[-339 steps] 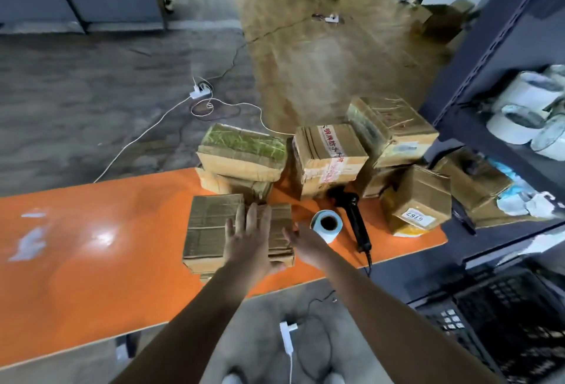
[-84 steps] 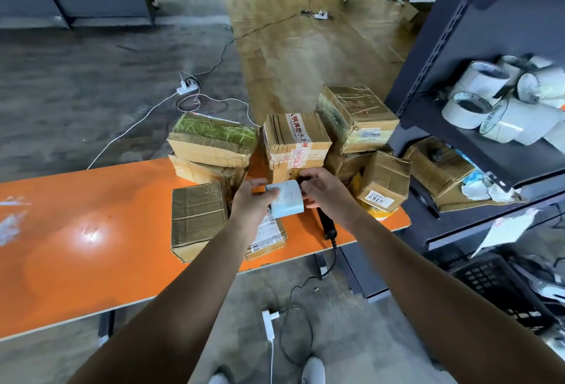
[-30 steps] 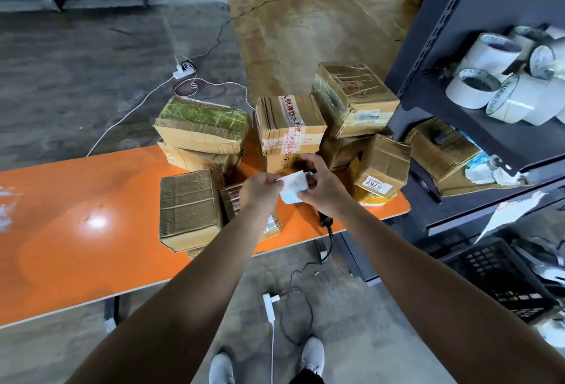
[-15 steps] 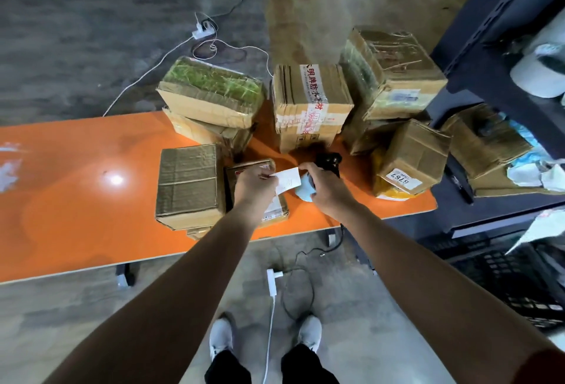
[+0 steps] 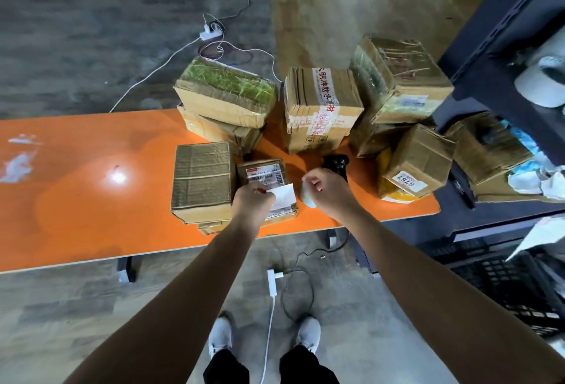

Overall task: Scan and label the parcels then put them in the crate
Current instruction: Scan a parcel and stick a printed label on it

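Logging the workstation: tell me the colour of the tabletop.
The tabletop is glossy orange, seen best in the head view.

Black trousers [image 5: 227,367], white shoes [image 5: 220,336] (arms [image 5: 189,286] bare).

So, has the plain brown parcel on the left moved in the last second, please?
No: the plain brown parcel still lies in front of the green-topped stack, beside the labelled parcel.
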